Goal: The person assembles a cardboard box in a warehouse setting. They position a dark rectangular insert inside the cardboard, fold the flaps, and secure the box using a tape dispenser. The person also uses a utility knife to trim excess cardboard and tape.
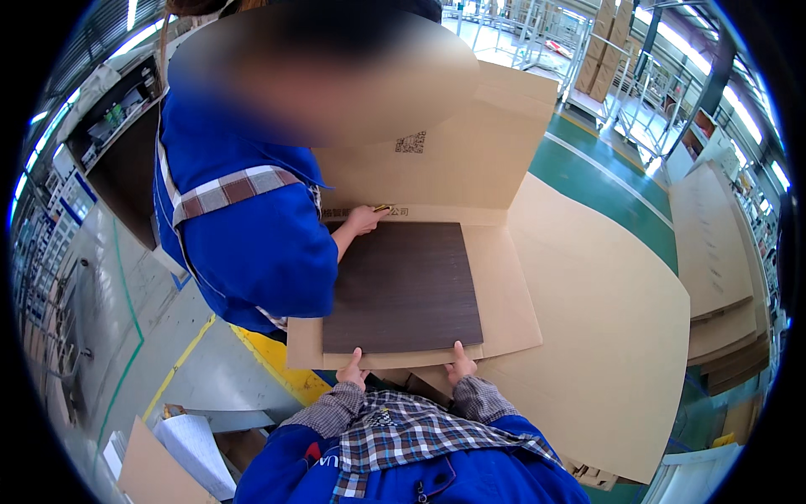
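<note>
Cardboard [510, 302] lay spread out in front of me, with a dark brown board [403, 290] flat on top of it, near its middle. My two hands were apart at the near side: my left hand [353, 370] by the board's near left corner, my right hand [461, 366] by its near right corner. Both thumbs pointed away from me, their tips at the board's near edge. My other fingers were mostly hidden, so I cannot tell whether either hand was clamped on the cardboard, the board or both.

Across to my left, a co-worker in blue [248, 244] leaned in, one hand [363, 220] by the board's far edge, holding a small tool [383, 207] with some yellow on it. Behind the board a wide printed panel [470, 160] of the cardboard stood up. A large plain sheet [600, 328] spread to my right, and more brown sheets [714, 244] were stacked beyond it.
</note>
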Demonstrator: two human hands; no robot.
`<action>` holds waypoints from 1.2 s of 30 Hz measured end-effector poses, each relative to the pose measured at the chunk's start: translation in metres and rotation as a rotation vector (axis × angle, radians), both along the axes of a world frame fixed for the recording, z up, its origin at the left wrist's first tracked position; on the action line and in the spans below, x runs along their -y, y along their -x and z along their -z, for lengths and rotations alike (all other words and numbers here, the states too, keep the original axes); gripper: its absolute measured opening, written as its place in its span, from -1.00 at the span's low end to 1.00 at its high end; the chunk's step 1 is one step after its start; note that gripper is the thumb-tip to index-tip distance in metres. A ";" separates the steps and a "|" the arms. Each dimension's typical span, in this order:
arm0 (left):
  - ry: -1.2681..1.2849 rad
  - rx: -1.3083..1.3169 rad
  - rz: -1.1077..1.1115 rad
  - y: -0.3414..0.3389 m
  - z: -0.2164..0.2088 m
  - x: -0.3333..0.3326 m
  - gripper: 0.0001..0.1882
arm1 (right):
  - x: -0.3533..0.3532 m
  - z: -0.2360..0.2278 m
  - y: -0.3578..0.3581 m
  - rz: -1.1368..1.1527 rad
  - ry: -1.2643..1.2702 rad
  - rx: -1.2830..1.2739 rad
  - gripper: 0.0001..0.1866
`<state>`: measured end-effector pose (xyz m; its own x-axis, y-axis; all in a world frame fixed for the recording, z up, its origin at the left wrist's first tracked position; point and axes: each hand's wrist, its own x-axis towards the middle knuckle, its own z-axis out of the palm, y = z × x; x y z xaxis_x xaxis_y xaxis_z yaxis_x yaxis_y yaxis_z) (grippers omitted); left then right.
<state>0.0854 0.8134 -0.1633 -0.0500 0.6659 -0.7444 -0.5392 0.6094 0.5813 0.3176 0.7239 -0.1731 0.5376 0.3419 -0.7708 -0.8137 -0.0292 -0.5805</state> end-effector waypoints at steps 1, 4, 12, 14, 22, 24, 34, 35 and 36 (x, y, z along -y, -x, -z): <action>-0.012 0.003 -0.002 -0.003 -0.003 0.002 -0.47 | 0.001 0.004 -0.003 -0.004 -0.001 0.021 -0.32; -0.006 -0.029 0.024 -0.010 0.005 0.000 -0.45 | 0.002 0.021 -0.013 -0.018 -0.009 0.053 -0.33; -0.007 -0.055 0.003 -0.028 0.012 0.006 -0.42 | 0.004 0.028 -0.027 -0.027 -0.049 0.045 -0.34; -0.027 -0.049 -0.007 -0.030 0.025 0.006 -0.42 | 0.007 0.027 -0.030 -0.041 -0.056 0.034 -0.33; -0.041 -0.053 -0.022 -0.047 0.038 0.009 -0.43 | 0.012 0.043 -0.046 -0.040 -0.078 0.037 -0.29; 0.006 -0.092 -0.032 -0.051 0.042 0.009 -0.43 | 0.011 0.053 -0.053 -0.054 -0.063 0.017 -0.28; 0.029 -0.080 -0.030 -0.078 0.059 0.014 -0.44 | 0.015 0.071 -0.079 -0.027 0.007 0.041 -0.39; 0.023 -0.074 -0.030 -0.080 0.062 0.012 -0.44 | 0.015 0.071 -0.080 -0.017 -0.005 0.041 -0.39; 0.017 -0.069 -0.034 -0.081 0.064 0.013 -0.44 | 0.015 0.070 -0.082 -0.011 -0.017 0.039 -0.40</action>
<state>0.1668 0.8007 -0.2271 -0.1235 0.6505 -0.7494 -0.5186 0.6015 0.6076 0.3996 0.7094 -0.2427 0.5632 0.3610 -0.7433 -0.7901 -0.0281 -0.6124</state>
